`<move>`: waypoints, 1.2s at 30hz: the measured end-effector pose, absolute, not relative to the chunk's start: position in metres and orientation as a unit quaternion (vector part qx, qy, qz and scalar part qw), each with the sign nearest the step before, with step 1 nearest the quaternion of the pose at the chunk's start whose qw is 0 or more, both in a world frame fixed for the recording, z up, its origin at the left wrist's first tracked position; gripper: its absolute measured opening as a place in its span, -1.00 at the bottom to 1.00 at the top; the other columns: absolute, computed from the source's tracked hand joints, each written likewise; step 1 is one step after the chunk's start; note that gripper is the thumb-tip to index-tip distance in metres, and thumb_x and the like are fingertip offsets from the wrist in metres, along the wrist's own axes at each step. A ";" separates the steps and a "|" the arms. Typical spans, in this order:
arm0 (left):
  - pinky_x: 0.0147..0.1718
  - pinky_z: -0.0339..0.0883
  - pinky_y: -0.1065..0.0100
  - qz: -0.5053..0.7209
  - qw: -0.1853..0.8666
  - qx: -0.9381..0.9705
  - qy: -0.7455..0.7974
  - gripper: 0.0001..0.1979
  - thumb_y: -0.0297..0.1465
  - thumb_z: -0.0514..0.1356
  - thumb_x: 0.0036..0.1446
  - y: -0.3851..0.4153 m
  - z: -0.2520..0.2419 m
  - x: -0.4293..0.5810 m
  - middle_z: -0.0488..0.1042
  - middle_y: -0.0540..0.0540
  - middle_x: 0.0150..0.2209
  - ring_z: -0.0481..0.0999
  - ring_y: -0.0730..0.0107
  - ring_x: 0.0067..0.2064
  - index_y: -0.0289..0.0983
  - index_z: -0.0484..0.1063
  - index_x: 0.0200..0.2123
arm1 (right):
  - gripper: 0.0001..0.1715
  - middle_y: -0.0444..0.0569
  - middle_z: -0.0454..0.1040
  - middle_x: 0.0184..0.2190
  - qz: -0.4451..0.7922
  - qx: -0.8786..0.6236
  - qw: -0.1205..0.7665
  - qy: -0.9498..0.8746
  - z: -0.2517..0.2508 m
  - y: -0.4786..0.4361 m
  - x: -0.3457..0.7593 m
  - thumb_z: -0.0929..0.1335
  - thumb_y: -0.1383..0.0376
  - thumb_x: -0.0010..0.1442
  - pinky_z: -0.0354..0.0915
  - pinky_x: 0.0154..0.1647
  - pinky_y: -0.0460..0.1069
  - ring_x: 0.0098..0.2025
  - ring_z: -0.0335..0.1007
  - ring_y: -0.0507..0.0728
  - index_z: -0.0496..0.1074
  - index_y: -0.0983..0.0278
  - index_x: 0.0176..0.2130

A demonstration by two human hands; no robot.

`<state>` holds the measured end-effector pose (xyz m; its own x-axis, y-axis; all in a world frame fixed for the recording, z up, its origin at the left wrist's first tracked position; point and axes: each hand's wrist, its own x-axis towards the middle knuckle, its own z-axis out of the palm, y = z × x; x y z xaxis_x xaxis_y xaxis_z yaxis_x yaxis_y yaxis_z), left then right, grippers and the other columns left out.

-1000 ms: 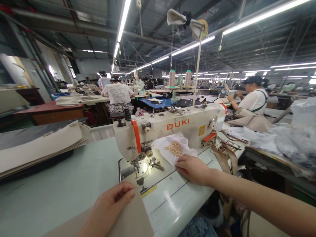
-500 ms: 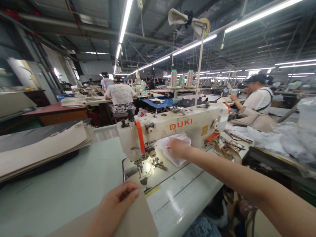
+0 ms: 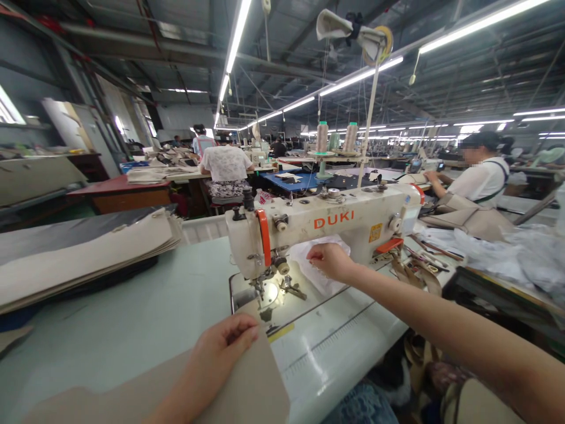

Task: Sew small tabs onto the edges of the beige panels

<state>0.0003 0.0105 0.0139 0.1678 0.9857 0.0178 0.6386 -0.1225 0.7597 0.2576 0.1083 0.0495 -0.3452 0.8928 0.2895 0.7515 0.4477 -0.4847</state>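
My left hand (image 3: 233, 341) is closed on a beige flat panel (image 3: 251, 383), leather or fabric, pinching its upper edge between thumb and fingers. The panel lies over the front of the table below the sewing machine (image 3: 326, 224). My right hand (image 3: 331, 261) reaches under the machine's arm, over a white plastic bag (image 3: 326, 281). Its thumb and fingertips are pressed together; anything between them is too small to make out. The needle plate (image 3: 268, 292) is lit, and a metal attachment (image 3: 292, 288) lies beside it.
A stack of beige panels (image 3: 88, 259) lies at the table's left. Straps and tools (image 3: 419, 268) lie at the machine's right end, beside white plastic sheeting (image 3: 507, 253). Thread cones (image 3: 322, 138) stand behind. Co-workers sit ahead (image 3: 227, 165) and at the right (image 3: 481, 171).
The camera view has turned slightly left, so everything appears further right. My right hand's fingers show more clearly above the bag. My left hand keeps its hold on the beige panel.
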 end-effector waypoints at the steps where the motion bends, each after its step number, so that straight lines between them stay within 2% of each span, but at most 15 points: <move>1: -0.43 0.23 0.40 0.280 0.315 0.698 0.579 -0.72 -0.16 0.09 0.01 0.010 0.014 0.001 0.43 0.04 -0.54 0.42 0.31 -0.42 -0.21 0.46 -0.48 | -0.75 -0.02 0.48 -0.24 0.151 -0.502 0.267 -0.809 0.048 0.101 0.260 0.30 0.23 0.26 0.39 -0.25 0.01 -0.27 0.44 0.07 0.42 0.33 -0.14; 4: -0.43 0.25 0.40 0.297 0.313 0.695 0.575 -0.75 -0.19 0.10 0.01 0.007 0.015 0.002 0.47 0.04 -0.53 0.44 0.31 -0.42 -0.21 0.47 -0.48 | -0.78 -0.07 0.53 -0.41 0.284 -0.462 0.312 -0.780 0.044 0.075 0.261 0.34 0.23 0.18 0.38 -0.35 -0.06 -0.37 0.47 0.04 0.48 0.33 -0.22; 8: -0.44 0.27 0.41 0.322 0.323 0.680 0.574 -0.75 -0.19 0.11 0.00 0.003 0.017 0.005 0.48 0.04 -0.53 0.44 0.32 -0.44 -0.22 0.47 -0.46 | -0.71 -0.11 0.54 -0.47 0.638 -0.369 0.394 -0.549 0.042 0.047 0.249 0.52 0.28 -0.12 0.38 -0.33 -0.11 -0.40 0.49 0.01 0.51 0.33 -0.34; 11: -0.44 0.27 0.42 0.329 0.329 0.675 0.572 -0.76 -0.20 0.11 0.00 0.001 0.016 0.005 0.48 0.04 -0.53 0.44 0.34 -0.44 -0.23 0.48 -0.45 | -0.68 -0.12 0.54 -0.47 0.736 -0.330 0.398 -0.436 0.044 0.036 0.237 0.56 0.36 -0.24 0.38 -0.32 -0.15 -0.41 0.49 -0.03 0.52 0.34 -0.38; 15: -0.44 0.26 0.41 0.333 0.321 0.686 0.561 -0.77 -0.23 0.11 0.01 0.002 0.015 0.004 0.48 0.03 -0.53 0.43 0.35 -0.44 -0.24 0.49 -0.45 | -0.67 -0.13 0.54 -0.47 0.803 -0.303 0.360 -0.367 0.042 0.029 0.225 0.55 0.41 -0.21 0.37 -0.32 -0.18 -0.40 0.49 -0.05 0.52 0.33 -0.35; 18: -0.44 0.25 0.41 0.340 0.317 0.690 0.555 -0.77 -0.25 0.11 0.02 0.003 0.013 0.003 0.47 0.02 -0.53 0.42 0.36 -0.45 -0.25 0.48 -0.45 | -0.67 -0.12 0.54 -0.46 0.813 -0.308 0.340 -0.359 0.037 0.029 0.219 0.55 0.40 -0.21 0.37 -0.30 -0.16 -0.39 0.50 -0.03 0.51 0.34 -0.35; 21: -0.44 0.26 0.41 0.352 0.319 0.687 0.550 -0.77 -0.25 0.11 0.03 0.002 0.011 0.003 0.48 0.01 -0.51 0.42 0.36 -0.44 -0.25 0.49 -0.44 | -0.69 -0.11 0.53 -0.48 0.777 -0.341 0.359 -0.389 0.030 0.033 0.211 0.55 0.37 -0.23 0.37 -0.25 -0.10 -0.35 0.50 0.02 0.49 0.33 -0.40; 26: -0.45 0.28 0.42 0.384 0.298 0.680 0.549 -0.80 -0.28 0.13 0.02 0.000 0.009 0.004 0.49 0.01 -0.51 0.43 0.38 -0.45 -0.25 0.49 -0.44 | -0.83 -0.18 0.47 -0.58 0.588 -0.405 0.399 -0.575 0.011 0.043 0.185 0.43 0.48 -0.20 0.30 -0.37 -0.09 -0.48 0.40 0.00 0.50 0.31 -0.47; 29: -0.44 0.29 0.43 0.398 0.260 0.686 0.551 -0.83 -0.32 0.13 0.02 -0.004 0.012 0.005 0.51 0.01 -0.51 0.43 0.40 -0.46 -0.25 0.49 -0.47 | -0.74 -0.19 0.46 -0.56 0.489 -0.397 0.421 -0.653 0.001 0.045 0.173 0.32 0.52 -0.18 0.27 -0.42 -0.10 -0.49 0.35 -0.01 0.50 0.30 -0.43; 31: -0.43 0.29 0.43 0.403 0.232 0.689 0.556 -0.84 -0.34 0.13 0.01 -0.005 0.014 0.005 0.51 0.01 -0.51 0.43 0.41 -0.47 -0.24 0.48 -0.49 | -0.72 -0.17 0.48 -0.50 0.473 -0.369 0.438 -0.670 -0.005 0.045 0.168 0.30 0.50 -0.14 0.29 -0.38 -0.09 -0.45 0.37 0.00 0.49 0.29 -0.38; 36: -0.42 0.29 0.42 0.414 0.191 0.686 0.568 -0.85 -0.35 0.12 0.02 -0.006 0.015 0.005 0.50 0.02 -0.53 0.43 0.40 -0.47 -0.23 0.46 -0.49 | -0.84 -0.11 0.50 -0.46 0.494 -0.327 0.469 -0.654 -0.013 0.045 0.166 0.37 0.36 -0.07 0.33 -0.32 -0.06 -0.40 0.41 0.04 0.49 0.29 -0.37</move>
<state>0.0054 -0.0062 0.0155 0.0129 0.9362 0.3511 0.6208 -0.2828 0.7312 0.1657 0.0453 -0.0126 -0.3452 0.8925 0.2903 -0.0356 0.2967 -0.9543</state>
